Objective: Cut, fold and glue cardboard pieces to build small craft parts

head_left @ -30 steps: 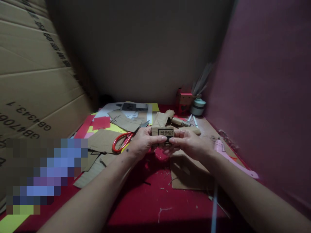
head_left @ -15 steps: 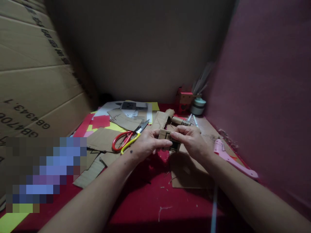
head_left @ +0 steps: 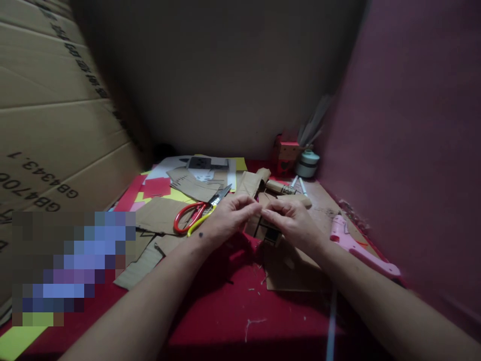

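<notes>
A small folded piece of cardboard with black print hangs below my fingertips, its upper part hidden by them. My right hand is closed, thumb and fingers pinching the piece at its top. Just left of it, my left hand is also closed, thumb against forefinger at the piece's upper left edge. The fingertips of both hands nearly meet. Close beside my left wrist lie scissors with one red and one yellow handle. Under my right hand a flat cardboard sheet rests on the red table cover.
At right lies a pink glue gun. Cardboard scraps, coloured paper and a printed sheet spread to the left. Behind stand a rolled cardboard tube, a teal jar and a red box. A large carton wall flanks the left.
Both hands have shifted their grip to the top of the printed cardboard piece, fingertips now close together. The piece has turned and sits slightly lower, and my left thumb has moved up off its face.
</notes>
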Demonstrator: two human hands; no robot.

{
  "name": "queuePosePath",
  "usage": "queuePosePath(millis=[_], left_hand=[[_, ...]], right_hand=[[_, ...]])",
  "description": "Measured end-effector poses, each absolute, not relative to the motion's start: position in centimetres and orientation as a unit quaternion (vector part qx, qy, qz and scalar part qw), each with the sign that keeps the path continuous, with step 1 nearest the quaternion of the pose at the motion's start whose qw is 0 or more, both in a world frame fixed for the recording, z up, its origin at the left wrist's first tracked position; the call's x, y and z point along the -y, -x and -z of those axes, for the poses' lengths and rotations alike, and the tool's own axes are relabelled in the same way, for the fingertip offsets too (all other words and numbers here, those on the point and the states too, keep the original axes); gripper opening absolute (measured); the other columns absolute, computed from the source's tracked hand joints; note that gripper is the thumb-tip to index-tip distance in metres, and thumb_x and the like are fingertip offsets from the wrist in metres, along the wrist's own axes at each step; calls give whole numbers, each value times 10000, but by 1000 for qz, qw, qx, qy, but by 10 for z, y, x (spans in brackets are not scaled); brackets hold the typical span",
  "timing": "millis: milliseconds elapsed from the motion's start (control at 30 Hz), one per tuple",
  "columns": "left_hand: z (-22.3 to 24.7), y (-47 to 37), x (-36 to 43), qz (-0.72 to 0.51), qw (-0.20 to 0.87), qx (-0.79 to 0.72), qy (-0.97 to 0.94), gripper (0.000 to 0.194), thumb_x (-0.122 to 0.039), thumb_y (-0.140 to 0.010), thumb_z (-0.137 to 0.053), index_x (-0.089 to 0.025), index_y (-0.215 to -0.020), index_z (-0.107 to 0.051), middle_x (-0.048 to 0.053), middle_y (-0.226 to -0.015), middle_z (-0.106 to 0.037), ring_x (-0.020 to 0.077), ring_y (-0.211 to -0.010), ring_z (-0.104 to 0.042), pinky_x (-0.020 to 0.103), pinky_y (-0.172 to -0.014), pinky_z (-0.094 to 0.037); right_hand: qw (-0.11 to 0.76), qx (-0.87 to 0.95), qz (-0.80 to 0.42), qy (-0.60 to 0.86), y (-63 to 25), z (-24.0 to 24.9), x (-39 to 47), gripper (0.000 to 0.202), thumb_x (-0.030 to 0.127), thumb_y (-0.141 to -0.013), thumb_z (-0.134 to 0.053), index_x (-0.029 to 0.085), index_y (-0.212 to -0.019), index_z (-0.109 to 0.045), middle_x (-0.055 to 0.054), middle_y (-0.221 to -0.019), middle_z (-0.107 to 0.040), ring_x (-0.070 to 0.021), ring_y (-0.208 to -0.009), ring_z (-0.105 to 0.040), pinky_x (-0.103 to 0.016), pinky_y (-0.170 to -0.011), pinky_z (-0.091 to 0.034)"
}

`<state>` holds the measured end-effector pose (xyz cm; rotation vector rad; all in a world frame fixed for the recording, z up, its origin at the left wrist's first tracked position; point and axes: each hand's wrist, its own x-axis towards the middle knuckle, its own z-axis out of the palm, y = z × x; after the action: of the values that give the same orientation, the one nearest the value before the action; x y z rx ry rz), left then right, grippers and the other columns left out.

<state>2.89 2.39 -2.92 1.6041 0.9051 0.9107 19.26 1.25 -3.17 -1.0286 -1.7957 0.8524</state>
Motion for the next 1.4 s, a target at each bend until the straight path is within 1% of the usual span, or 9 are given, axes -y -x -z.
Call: queuePosePath(millis=[167, 300, 400, 567, 667, 833, 1100, 1233, 1400], left_hand=[[31, -32, -23, -434, 460, -406, -659, 291, -310, -776, -560, -164, -558, -436, -65, -531, -375, 64, -489, -316, 196, -454, -262], [34, -34, -24, -454, 483, -397, -635, 263, -343, -784, -549, -169, -604, -468, -56, -552, -418, 68, -492, -361, 202, -468, -294], [34, -32, -24, -404, 547, -385, -624, 300, -404, -766, -583, -165, -607, -494, -57, -510, -423, 58, -429, -336, 211, -431, -266], [36, -36, -22, -349, 598, -387, -609, 232, -322, -700, -660, -143, -593, -558, -20, -494, -531, 63, -392, -386, 217, -400, -253], [33, -37, -21, -368, 584, -418, -590, 198, -262, -692, -655, -135, -569, -564, -20, -466, -530, 63, -388, -401, 213, -402, -249], [29, -33, -20, -309, 614, -394, -611, 200, -215, -672, -662, -129, -526, -556, -23, -441, -520, 44, -382, -381, 196, -403, -244], [40, -39, -22, -257, 674, -327, -611, 222, -298, -714, -640, -103, -609, -634, 47, -517, -612, 53, -365, -411, 193, -366, -249], [38, -39, -21, -244, 660, -339, -624, 224, -278, -715, -623, -99, -582, -637, 37, -481, -600, 51, -361, -393, 186, -373, -240], [37, -38, -20, -213, 646, -346, -646, 191, -258, -700, -616, -111, -582, -642, 25, -470, -590, 60, -370, -393, 196, -383, -248]], right_hand=[[437, 688, -398, 421, -188, 39, -12, 246, 321, -771, -578, 165, -586, -533, 20, -568, -455, -107, -558, -397, -249, -510, -324], [459, 645, -457, 406, -187, 38, -15, 253, 355, -740, -617, 166, -591, -540, 28, -562, -458, -101, -537, -404, -246, -503, -337], [509, 611, -453, 402, -188, 37, -17, 263, 355, -732, -625, 166, -573, -535, 31, -547, -471, -95, -518, -412, -241, -492, -334], [560, 549, -473, 403, -188, 40, -20, 191, 318, -737, -616, 166, -629, -573, 12, -574, -544, -113, -526, -477, -252, -508, -373], [543, 553, -502, 384, -191, 42, -24, 178, 293, -737, -618, 159, -623, -588, 6, -584, -561, -111, -538, -498, -248, -527, -390], [448, 558, -592, 370, -196, 42, -25, 165, 306, -731, -631, 148, -685, -621, -18, -607, -604, -134, -523, -552, -261, -503, -420], [560, 499, -547, 372, -188, 39, -18, 163, 293, -687, -660, 157, -622, -599, 15, -542, -578, -104, -451, -502, -234, -443, -399], [533, 508, -564, 374, -193, 41, -23, 183, 326, -710, -649, 154, -672, -602, -6, -594, -603, -131, -512, -548, -251, -483, -418], [514, 519, -568, 379, -198, 40, -25, 261, 381, -721, -660, 162, -629, -552, 16, -554, -561, -111, -485, -514, -234, -465, -393]])
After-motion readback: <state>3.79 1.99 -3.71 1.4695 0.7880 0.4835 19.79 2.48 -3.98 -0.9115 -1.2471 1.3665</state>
